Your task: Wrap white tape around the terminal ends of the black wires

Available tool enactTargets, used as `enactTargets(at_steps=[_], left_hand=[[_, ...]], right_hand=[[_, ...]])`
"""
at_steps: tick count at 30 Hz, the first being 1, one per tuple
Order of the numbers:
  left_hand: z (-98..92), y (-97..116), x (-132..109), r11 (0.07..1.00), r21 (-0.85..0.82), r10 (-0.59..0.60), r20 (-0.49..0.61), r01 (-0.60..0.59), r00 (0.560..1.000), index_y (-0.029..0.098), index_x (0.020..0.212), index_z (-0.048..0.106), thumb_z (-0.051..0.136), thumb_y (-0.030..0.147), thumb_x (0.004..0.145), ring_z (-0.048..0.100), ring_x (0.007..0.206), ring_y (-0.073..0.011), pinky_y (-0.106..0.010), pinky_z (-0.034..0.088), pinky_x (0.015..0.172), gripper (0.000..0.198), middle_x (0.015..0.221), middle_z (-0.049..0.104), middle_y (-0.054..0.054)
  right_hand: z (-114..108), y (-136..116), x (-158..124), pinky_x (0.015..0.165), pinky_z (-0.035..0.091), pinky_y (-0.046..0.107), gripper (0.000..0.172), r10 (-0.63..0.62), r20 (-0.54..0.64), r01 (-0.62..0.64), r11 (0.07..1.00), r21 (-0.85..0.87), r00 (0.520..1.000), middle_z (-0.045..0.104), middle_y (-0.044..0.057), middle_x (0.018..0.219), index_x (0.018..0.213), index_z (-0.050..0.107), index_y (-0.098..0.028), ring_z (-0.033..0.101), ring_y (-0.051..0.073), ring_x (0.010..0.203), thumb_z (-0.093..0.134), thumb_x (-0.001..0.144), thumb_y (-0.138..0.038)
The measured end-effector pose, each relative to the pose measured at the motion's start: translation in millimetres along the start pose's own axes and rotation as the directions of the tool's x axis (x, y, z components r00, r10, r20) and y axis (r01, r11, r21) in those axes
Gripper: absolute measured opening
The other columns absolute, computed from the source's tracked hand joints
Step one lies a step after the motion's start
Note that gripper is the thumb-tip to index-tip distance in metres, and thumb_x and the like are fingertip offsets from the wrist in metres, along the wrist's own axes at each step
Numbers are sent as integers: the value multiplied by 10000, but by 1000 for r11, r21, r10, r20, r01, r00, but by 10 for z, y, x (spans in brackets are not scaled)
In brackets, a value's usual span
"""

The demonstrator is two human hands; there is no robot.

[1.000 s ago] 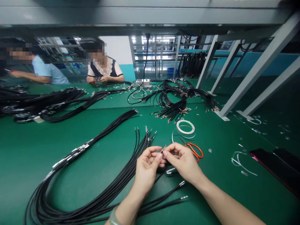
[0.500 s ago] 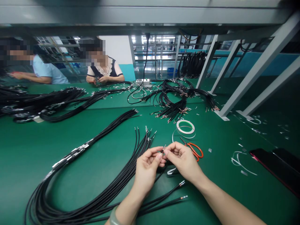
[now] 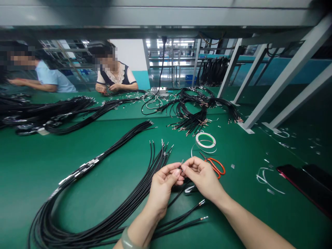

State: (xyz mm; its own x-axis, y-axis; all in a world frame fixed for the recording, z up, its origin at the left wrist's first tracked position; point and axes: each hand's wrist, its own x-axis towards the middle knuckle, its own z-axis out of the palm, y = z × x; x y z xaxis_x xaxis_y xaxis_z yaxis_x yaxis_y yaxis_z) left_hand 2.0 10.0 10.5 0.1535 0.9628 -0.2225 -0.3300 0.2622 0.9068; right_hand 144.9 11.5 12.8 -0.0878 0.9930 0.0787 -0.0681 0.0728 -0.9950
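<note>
My left hand [image 3: 162,186] is closed in a pinch on the end of a black cable [image 3: 174,200], whose small metal tip shows above the fingers. Thumb and fingers of my right hand [image 3: 203,176] pinch at the same cable end; just what lies between them is mostly hidden. Beside my left hand a bundle of black cables [image 3: 127,200] with metal tips curves across the table. Orange-handled scissors [image 3: 216,166] lie just beyond my right hand. Behind them is a roll of white tape [image 3: 198,143] with a loose strip.
Two people [image 3: 116,77] work across the green table [image 3: 109,186]. More black cables [image 3: 192,117] lie at the back and far left. Grey metal legs [image 3: 275,79] stand at the right. A dark phone-like object [image 3: 303,183] and white scraps [image 3: 269,180] lie on the right.
My hands stay together at the cable end with hardly any movement. My left forearm has turned slightly. The whole view has shifted a few pixels.
</note>
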Motion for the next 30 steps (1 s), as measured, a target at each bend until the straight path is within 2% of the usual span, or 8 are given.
enactTargets(at_steps=[10,17,23,30], left_hand=[[44,5,0,987,110,126,-37,-121,991,119,943,673,739,263,696,626,596,-114,-211,525,593,294,670,677,-21],[56,-24,-6,958,182,233,-53,-220,971,153,921,671,711,239,721,639,642,-136,-233,525,623,222,724,695,-31],[34,-48,-1,948,204,254,-24,-244,967,161,936,670,687,231,751,633,657,-132,-227,527,639,198,719,683,-24],[22,-66,1,944,219,259,-21,-249,966,162,935,694,689,248,751,647,679,-134,-236,540,649,203,831,687,-52]], right_hand=[[6,-2,-13,622,496,257,187,8,14,-8,1000,-24,1000,662,11,730,807,611,-177,625,148,667,637,819,-362],[10,22,-16,669,515,284,161,-3,36,3,1000,5,999,669,21,737,823,603,-178,650,163,694,623,838,-337],[1,36,-3,674,523,292,192,20,20,-21,999,43,1000,666,19,717,811,600,-172,651,165,688,638,823,-359],[-7,36,7,689,544,306,196,23,10,-24,998,51,1000,668,19,714,802,605,-171,661,166,684,647,814,-362]])
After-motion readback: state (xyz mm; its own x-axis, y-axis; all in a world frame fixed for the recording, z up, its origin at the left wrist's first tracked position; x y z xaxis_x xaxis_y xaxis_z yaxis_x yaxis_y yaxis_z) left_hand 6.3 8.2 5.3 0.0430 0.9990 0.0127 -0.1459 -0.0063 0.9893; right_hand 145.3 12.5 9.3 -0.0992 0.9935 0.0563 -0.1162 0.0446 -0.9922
